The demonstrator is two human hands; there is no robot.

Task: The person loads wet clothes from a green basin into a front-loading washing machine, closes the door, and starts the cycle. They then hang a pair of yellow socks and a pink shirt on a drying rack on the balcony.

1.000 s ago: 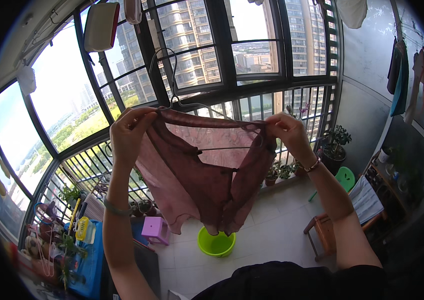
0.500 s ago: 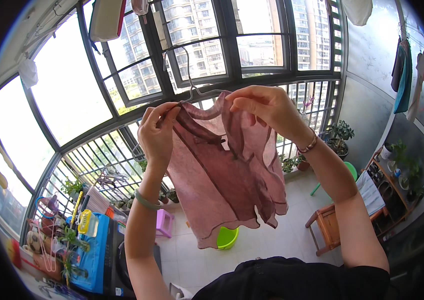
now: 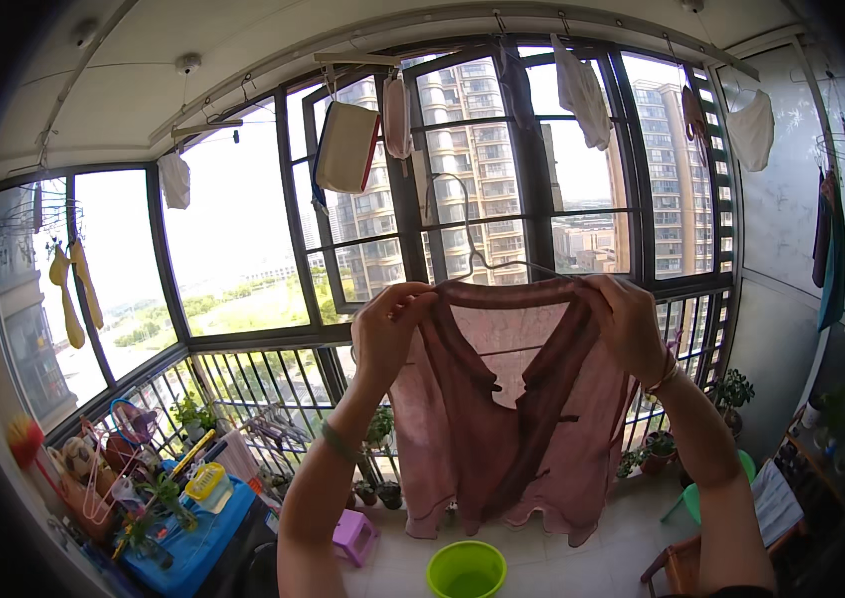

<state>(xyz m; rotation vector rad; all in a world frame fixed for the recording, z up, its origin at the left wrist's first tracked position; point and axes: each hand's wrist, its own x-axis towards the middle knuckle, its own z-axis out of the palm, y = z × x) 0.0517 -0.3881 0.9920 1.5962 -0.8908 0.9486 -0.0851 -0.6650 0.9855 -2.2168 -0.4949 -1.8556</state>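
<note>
A sheer dusty-pink shirt hangs from a thin wire hanger, whose hook rises in front of the window. My left hand pinches the shirt's left shoulder by the collar, fingers closed. At the opposite shoulder, my right hand grips the cloth between thumb and fingers. Between the two hands the collar is spread, its front open in a V, with the hanger's lower bar showing through. The shirt's scalloped hem hangs free above the floor.
Below the shirt stands a green basin, with a purple stool to its left. Laundry such as a white cloth hangs overhead. A blue-topped machine holds plants and a yellow container. A wooden chair stands at right.
Both hands have raised the shirt and hanger and shifted right in view. The view has tilted up, showing more ceiling and hanging laundry. My right hand now grips the shoulder, and the collar is spread wider.
</note>
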